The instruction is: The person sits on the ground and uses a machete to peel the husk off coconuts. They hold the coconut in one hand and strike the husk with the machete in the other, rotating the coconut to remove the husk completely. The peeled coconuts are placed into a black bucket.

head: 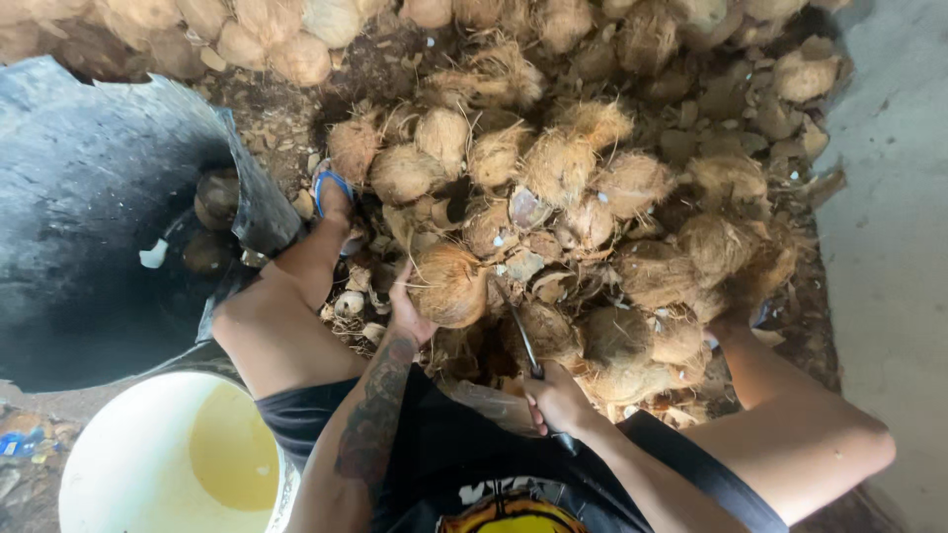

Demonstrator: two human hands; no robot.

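Brown, fibrous, round coconut (449, 284), lying at the near edge of a large heap of similar husked coconuts (553, 163), between the seated person's knees. The left hand (407, 308) is cupped against the nut's left flank, fingers spread over the rough fibre; the right hand (558, 400) is clenched on the handle of a narrow dark metal blade (520, 331), whose tip points at the nut's right side. The hands are apart, one on either side of the nut. For a clean stroke, the judgement is that the nut should be pressed firmly and the steadying fingers kept clear of the blade's line, since the rounded shell could roll. Surfaces: coarse, hairy husk strands; pale shell chips and fragments scattered on dark ground. Left, a black, torn-edged rubbery tub (89, 188) holds several dark nuts; near left, a white plastic bucket (118, 454) contains cloudy yellowish liquid. A blue sandal strap (331, 183) shows on the left foot.
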